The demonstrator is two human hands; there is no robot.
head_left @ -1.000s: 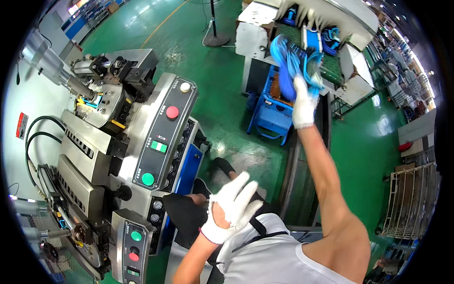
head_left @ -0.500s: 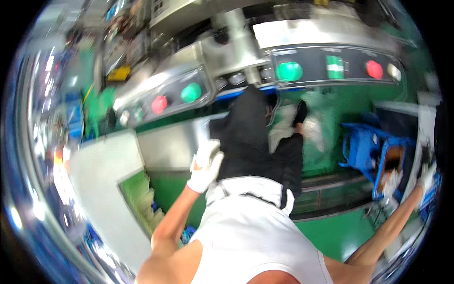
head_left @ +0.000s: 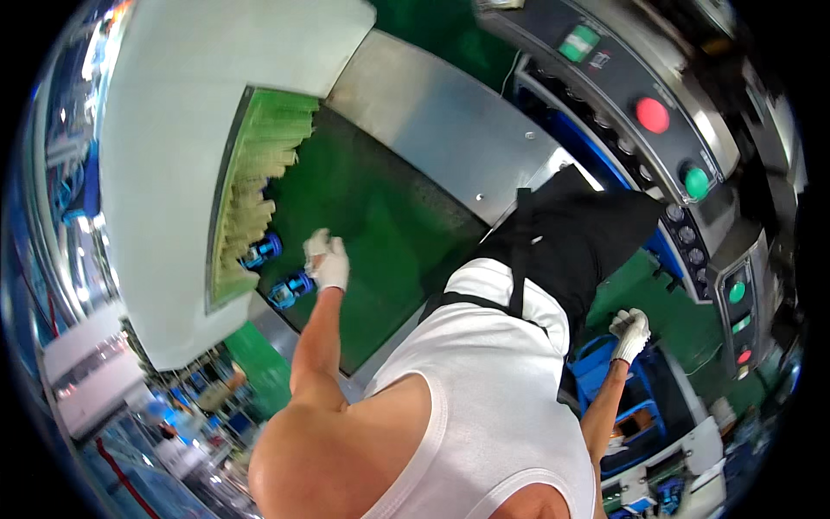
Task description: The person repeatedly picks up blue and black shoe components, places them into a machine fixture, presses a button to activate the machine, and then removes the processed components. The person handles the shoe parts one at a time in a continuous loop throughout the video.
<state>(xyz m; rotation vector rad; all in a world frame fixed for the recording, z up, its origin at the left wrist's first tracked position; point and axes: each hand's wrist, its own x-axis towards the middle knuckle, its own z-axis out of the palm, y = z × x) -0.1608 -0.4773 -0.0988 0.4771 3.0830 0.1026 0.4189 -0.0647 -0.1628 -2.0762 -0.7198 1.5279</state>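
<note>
My left hand [head_left: 328,261], in a white glove, is above a green conveyor belt [head_left: 372,225]. Its fingers are half bent, with a gap from the thumb and nothing seen between them. Just left of it, a small blue and black part [head_left: 290,290] lies on the belt, apart from the glove as far as I can tell. A second such part [head_left: 262,249] sits at the foot of a yellowish strip curtain [head_left: 251,190]. My right hand [head_left: 631,334], also gloved, hangs out to the right near a blue stool [head_left: 593,368], fingers loosely curled, holding nothing visible.
A large white housing [head_left: 164,173] stands behind the curtain at left. A bare metal plate [head_left: 432,112] joins the belt's far end. Control panels [head_left: 622,78] with red and green buttons run along the right. Crowded, blurred racks fill the lower left.
The view has swung left, so belt, curtain and blue parts now show fully. My left hand is now over the belt; my right hand has come away from the things at the far right.
</note>
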